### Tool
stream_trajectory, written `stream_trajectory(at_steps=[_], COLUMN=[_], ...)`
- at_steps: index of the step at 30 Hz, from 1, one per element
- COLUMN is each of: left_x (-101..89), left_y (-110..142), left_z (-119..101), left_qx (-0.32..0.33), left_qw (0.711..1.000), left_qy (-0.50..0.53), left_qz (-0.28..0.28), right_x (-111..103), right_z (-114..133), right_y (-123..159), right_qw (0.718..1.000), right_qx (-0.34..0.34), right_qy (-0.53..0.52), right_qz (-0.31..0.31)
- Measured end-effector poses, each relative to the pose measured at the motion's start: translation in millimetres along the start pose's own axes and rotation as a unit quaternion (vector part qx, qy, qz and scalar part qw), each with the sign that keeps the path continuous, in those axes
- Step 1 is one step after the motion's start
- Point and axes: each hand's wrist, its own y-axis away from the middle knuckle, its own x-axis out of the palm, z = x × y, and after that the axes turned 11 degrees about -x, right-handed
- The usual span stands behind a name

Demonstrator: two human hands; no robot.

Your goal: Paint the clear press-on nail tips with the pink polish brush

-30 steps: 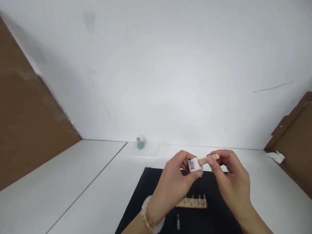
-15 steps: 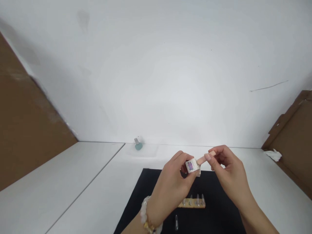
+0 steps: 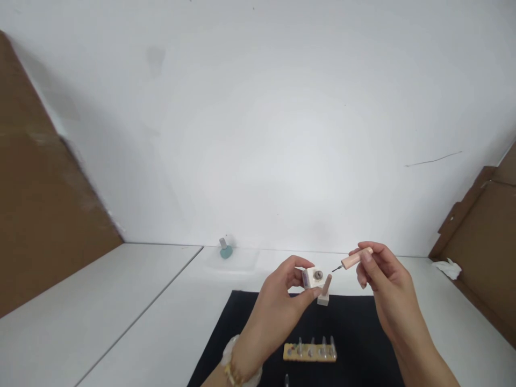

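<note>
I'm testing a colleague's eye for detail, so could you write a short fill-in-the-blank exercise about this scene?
The right hand holds a peach handle with a thin ____ tip.
The block in the left hand is ____.
The mat under the tan strip is ____.

dark; white; black

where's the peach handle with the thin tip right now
In the head view, the peach handle is pinched in the right hand, its thin dark tip pointing left toward the small white block held in the left hand.
</note>
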Motion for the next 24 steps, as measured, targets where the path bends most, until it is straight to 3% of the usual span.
stream_trajectory(at_steps=[3,9,13,18,24], left_x=[0.3,1.3,2.3,2.5,2.2], left_y=[0.1,-0.1,1.0,3.8,4.9], left_z=[1.6,4.2,5.5,4.7,2.7], left_qx=[0.005,0.068,0.092,0.100,0.101], left_qw=[1.000,0.997,0.994,0.993,0.993], left_qy=[0.011,0.007,0.013,0.000,-0.017], left_qz=[-0.005,-0.040,-0.051,-0.055,-0.058], right_x=[0.6,3.9,13.1,21.7,16.3], right_z=[1.7,9.5,17.2,18.8,14.6], right_y=[2.6,18.5,32.6,38.9,37.0], right_qw=[1.000,0.989,0.977,0.959,0.937], right_qx=[-0.025,-0.137,-0.178,-0.229,-0.275], right_qy=[-0.001,0.047,0.113,0.168,0.206], right_qz=[0.010,0.042,0.011,0.019,0.056])
